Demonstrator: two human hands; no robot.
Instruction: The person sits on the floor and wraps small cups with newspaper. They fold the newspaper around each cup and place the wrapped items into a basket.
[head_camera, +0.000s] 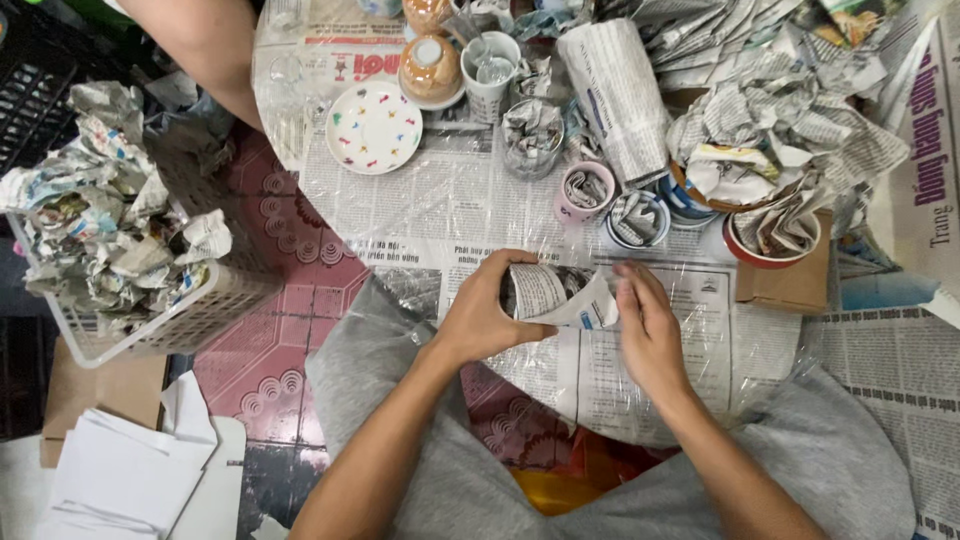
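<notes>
The left hand (490, 318) is wrapped around a small object bundled in newspaper (548, 292), fingers curled over its top; the right hand (648, 330) pinches the loose flap of that newspaper just beside it, so both hands are clamped on the one bundle, held just above the bench (450, 200); beyond the hands stand a pink cup (584, 190) stuffed with paper and a white patterned saucer (374, 127); well left of the left hand sits a basket (170, 325) of crumpled paper.

Bare forearms and ringless hands, left hand (487, 320), right hand (648, 335), grey trousers (400, 400).
</notes>
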